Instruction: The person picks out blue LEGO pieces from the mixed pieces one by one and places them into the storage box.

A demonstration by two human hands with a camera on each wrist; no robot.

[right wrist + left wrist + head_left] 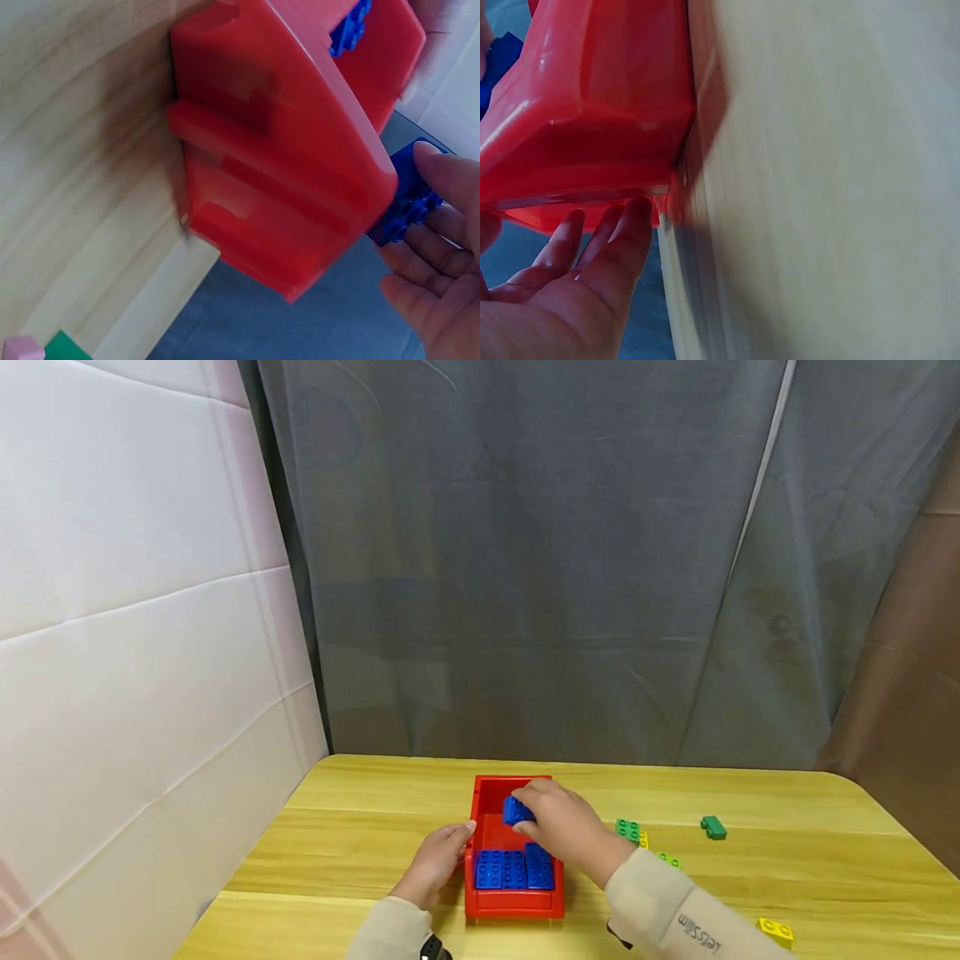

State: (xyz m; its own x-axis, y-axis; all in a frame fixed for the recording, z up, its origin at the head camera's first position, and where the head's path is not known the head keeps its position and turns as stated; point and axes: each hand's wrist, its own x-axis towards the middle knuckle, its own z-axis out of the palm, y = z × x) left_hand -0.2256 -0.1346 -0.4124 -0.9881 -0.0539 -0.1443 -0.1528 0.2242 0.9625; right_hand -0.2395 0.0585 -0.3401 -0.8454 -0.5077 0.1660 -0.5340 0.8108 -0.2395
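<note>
A red open-topped box [514, 906] stands on the table, with several blue studded toy bricks [513, 869] side by side in its near end. My right hand [564, 824] pinches another blue brick [516, 811] between thumb and fingers over the far half of the box. In the right wrist view that held brick [409, 196] shows its studs beside the box rim. My left hand [437, 860] holds the box at its left side, thumb at the rim. From the left wrist, its fingers [600, 259] lie against the outer red wall [592, 142].
Right of the box lie a green brick [627, 831], a yellow one [643, 840] and a light green one [668, 860], partly behind my right arm. Farther right are a dark green brick [713, 827] and a yellow brick [776, 932]. A grey curtain [510, 568] hangs behind the table.
</note>
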